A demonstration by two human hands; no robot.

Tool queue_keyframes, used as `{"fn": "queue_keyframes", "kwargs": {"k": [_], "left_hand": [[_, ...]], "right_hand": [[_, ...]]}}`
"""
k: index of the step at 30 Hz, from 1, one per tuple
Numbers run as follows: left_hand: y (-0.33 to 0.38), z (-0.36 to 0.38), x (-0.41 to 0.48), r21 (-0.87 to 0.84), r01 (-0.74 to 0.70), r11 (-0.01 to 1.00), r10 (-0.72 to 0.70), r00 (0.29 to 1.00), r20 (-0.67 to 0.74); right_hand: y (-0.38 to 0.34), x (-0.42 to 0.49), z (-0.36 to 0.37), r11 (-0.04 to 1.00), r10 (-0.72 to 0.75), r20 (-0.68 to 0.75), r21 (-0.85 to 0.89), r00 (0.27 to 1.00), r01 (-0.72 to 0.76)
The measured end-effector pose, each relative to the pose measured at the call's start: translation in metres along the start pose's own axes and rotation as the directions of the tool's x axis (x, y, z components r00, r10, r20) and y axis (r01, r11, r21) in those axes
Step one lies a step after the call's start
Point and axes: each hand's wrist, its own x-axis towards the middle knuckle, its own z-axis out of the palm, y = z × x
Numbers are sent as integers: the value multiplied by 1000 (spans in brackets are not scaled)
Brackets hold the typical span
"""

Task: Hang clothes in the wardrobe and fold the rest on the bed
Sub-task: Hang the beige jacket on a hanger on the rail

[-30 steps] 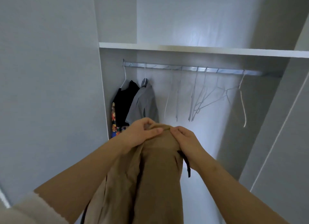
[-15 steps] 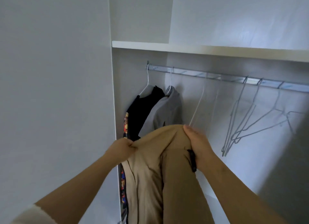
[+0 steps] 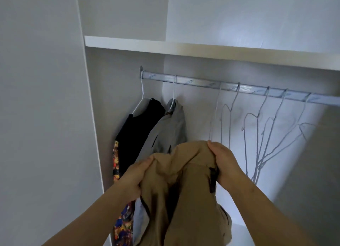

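Observation:
A tan garment (image 3: 189,181) hangs in front of me inside the open wardrobe, held up by both hands. My left hand (image 3: 137,177) grips its left upper edge. My right hand (image 3: 223,163) grips its right upper edge beside a black strap. Whatever hanger may be inside the garment is hidden by the cloth. Above and behind runs the metal rail (image 3: 230,86). On the rail's left end hang a black top with a colourful print (image 3: 136,135) and a grey shirt (image 3: 168,133).
Several bare wire hangers (image 3: 265,128) hang on the rail to the right of my hands. A white shelf (image 3: 202,50) runs just above the rail. The wardrobe's side panel (image 3: 46,117) stands close on the left.
The view has moved closer to the rail and swung left. Both hands have lifted the tan garment higher and spread slightly apart on its top edge.

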Motion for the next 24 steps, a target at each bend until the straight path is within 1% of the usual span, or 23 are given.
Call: {"fn": "queue_keyframes", "kwargs": {"k": [1, 2, 3, 4, 5, 6, 7, 8, 9, 10, 11, 12, 13, 16, 18, 20, 21, 22, 23, 24], "left_hand": [[-1, 2, 2, 48, 10, 999, -14, 996, 93], [-2, 4, 3, 212, -24, 977, -17, 982, 188], [-5, 4, 5, 458, -114, 881, -22, 960, 280], [-7, 4, 11, 678, -230, 698, -26, 938, 345], [-7, 2, 19, 799, -351, 488, 21, 920, 391], [-5, 1, 27, 824, -408, 392, 70, 907, 416], [0, 0, 32, 810, -412, 418, 98, 906, 411], [7, -1, 37, 779, -368, 508, 100, 923, 370], [13, -2, 40, 726, -299, 620, 87, 945, 314], [20, -2, 42, 647, -230, 727, 62, 961, 271], [25, -2, 42, 558, -177, 811, 32, 965, 260], [31, 0, 41, 467, -140, 873, 11, 963, 268], [37, 2, 39, 391, -121, 912, 9, 961, 276], [50, 11, 33, 250, -125, 960, 54, 960, 274], [57, 16, 25, 168, -116, 979, 64, 955, 289], [65, 18, 21, 93, -120, 988, 89, 954, 286], [71, 18, 20, 60, -123, 991, 103, 958, 269], [76, 18, 21, 28, -124, 992, 114, 961, 251], [81, 18, 21, 1, -124, 992, 120, 964, 237], [86, 18, 22, -22, -124, 992, 125, 965, 231]], "right_hand": [[-2, 3, 1, 1000, -6, -26, 18, 1000, 6], [-2, 7, 1, 1000, -10, -58, 22, 998, 11], [-1, 10, 1, 1000, -12, -89, 13, 996, 13], [1, 14, 1, 1000, -15, -111, -5, 994, 15], [3, 18, 2, 999, -19, -121, -28, 993, 15], [6, 20, 2, 998, -23, -119, -60, 993, 16], [9, 23, 3, 994, -32, -111, -109, 993, 20], [12, 25, 4, 983, -52, -99, -178, 994, 33], [13, 26, 4, 963, -83, -89, -265, 993, 57], [13, 28, 5, 930, -129, -93, -356, 987, 88], [12, 31, 6, 884, -192, -109, -450, 975, 123], [12, 34, 7, 826, -265, -128, -541, 956, 157], [13, 36, 8, 760, -339, -142, -623, 930, 182], [14, 47, 15, 550, -543, -159, -809, 824, 207], [15, 56, 16, 440, -620, -197, -889, 760, 128], [13, 62, 14, 351, -651, -236, -936, 721, 11], [13, 66, 13, 332, -637, -245, -943, 731, -26], [14, 70, 11, 348, -601, -251, -937, 759, -34], [14, 74, 9, 408, -538, -265, -913, 800, -28], [14, 78, 8, 497, -455, -286, -867, 844, -26]]}}
